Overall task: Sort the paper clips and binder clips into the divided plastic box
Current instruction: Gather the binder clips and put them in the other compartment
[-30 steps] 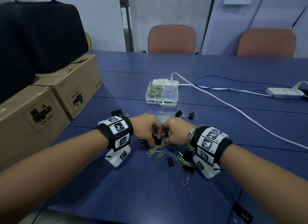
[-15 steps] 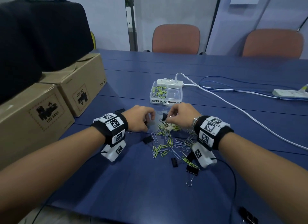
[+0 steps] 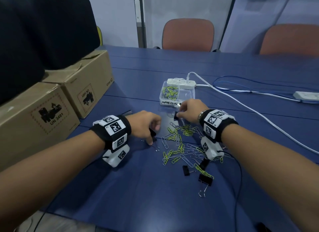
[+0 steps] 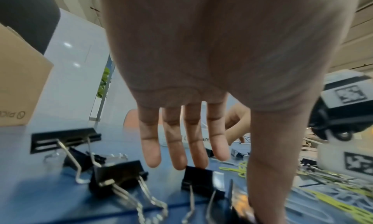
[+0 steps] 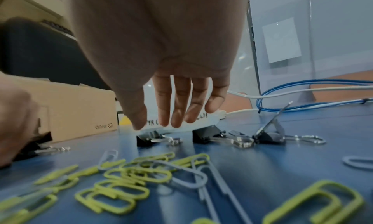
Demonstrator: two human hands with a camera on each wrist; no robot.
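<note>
We're partway through: the clear divided plastic box (image 3: 177,95) already holds a heap of yellow-green and silver paper clips in its left compartment (image 3: 169,92), while the right compartment (image 3: 186,94) looks bare, so as we judge it no binder clip is sorted yet. Plenty is left: a loose scatter of paper clips (image 3: 181,145) lies on the blue table (image 3: 138,188) between our wrists, and black binder clips sit at the near edge of it, one with silver wire handles (image 3: 205,180) closest to us.

Our right hand (image 3: 190,111) hangs just short of the box's near wall. In the head view a small black binder clip (image 3: 176,115) shows at its fingertips; the wrist view shows the fingers (image 5: 177,103) straight and close together with nothing between them, so we can't tell if it's gripped.

Our left hand (image 3: 146,124) is down over another black binder clip (image 4: 201,178), fingers (image 4: 173,141) straight, slightly apart, tips just at its body.
</note>
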